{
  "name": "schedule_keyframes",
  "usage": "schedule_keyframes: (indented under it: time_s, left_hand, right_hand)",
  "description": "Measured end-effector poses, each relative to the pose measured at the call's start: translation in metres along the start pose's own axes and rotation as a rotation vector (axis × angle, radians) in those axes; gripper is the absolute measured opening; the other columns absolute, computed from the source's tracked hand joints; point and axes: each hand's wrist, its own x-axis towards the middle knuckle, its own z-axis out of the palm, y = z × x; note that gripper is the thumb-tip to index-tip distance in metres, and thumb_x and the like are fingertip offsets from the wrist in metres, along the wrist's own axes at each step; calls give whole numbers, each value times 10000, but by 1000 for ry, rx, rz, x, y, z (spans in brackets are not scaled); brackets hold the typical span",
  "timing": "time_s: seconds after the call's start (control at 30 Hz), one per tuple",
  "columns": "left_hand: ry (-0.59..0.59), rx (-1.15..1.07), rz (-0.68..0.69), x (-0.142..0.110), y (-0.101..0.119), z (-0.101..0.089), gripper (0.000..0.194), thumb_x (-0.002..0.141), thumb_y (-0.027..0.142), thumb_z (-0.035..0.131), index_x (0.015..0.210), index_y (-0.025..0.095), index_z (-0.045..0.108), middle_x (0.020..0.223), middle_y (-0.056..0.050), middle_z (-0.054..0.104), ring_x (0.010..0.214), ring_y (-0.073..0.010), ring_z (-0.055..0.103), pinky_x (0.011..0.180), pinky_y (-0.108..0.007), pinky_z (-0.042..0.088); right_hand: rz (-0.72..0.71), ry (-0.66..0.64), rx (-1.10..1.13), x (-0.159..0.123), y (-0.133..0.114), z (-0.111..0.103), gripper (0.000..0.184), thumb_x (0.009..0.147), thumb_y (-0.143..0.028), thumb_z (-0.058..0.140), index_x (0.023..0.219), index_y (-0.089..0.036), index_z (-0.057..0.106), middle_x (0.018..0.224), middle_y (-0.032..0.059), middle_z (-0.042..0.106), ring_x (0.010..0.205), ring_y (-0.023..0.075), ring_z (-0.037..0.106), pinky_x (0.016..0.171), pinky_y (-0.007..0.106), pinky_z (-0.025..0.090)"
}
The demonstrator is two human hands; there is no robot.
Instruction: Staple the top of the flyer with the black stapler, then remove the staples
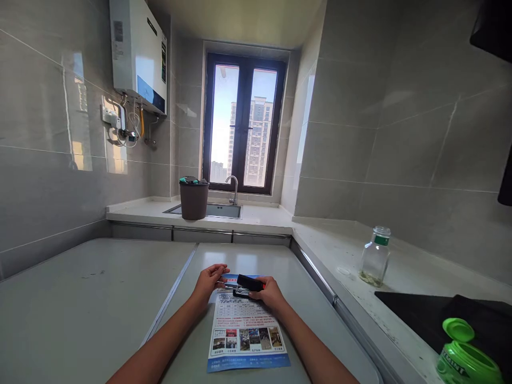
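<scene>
A black stapler [250,282] is in my right hand [271,294], its top arm lifted away from the base and a metal part sticking out to the left. The fingers of my right hand are closed around its rear end. My left hand [208,284] is at the stapler's left end, thumb and fingers pinched together; whatever may be between them is too small to make out. Under both hands a printed flyer [248,341] with blue bands, text and small photos lies flat on the pale table [180,341].
A glass jar [375,258] and an open green mint container [466,360] stand on the right counter [332,240], beside a black cooktop [432,306]. Behind the table, a brown bin [194,200] sits by the sink [224,211] and faucet [234,188].
</scene>
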Motion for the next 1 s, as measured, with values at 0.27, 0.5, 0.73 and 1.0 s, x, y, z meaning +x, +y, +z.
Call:
schedule_keyframes:
  time_s: [0.27,0.5,0.73,1.0]
  left_hand:
    - [-243,265,102,-12,2,15,453,714,504,868,916,112,765,631,3,607,456,-52,386,432,-199,272]
    - [-445,315,79,-30,9,27,484,684,562,868,838,116,759,648,-16,598,555,-98,455,517,-230,295]
    - [-492,293,91,-28,7,27,523,744,574,821,955,103,734,671,-4,591,470,-55,363,446,-211,281]
    - [54,1047,397,2,21,-21,225,974,344,495,977,182,650,928,-75,705,784,-200,654,738,-321,513]
  right_hand:
    - [-378,138,-379,-16,-29,0,512,733,-290,832,1220,-265,680,1161,70,661,1120,288,558,1000,460,441]
    - [-902,41,-434,-24,-43,20,256,927,-205,686,1171,-281,694,1129,60,677,1022,220,591,908,379,506]
    - [-984,101,-426,-21,-42,18,192,959,-204,650,1104,-285,746,1070,63,716,936,211,611,838,384,525]
    - [-384,373,-558,1,-15,-32,141,835,-194,690,930,-248,780,1027,70,737,998,260,652,899,387,519]
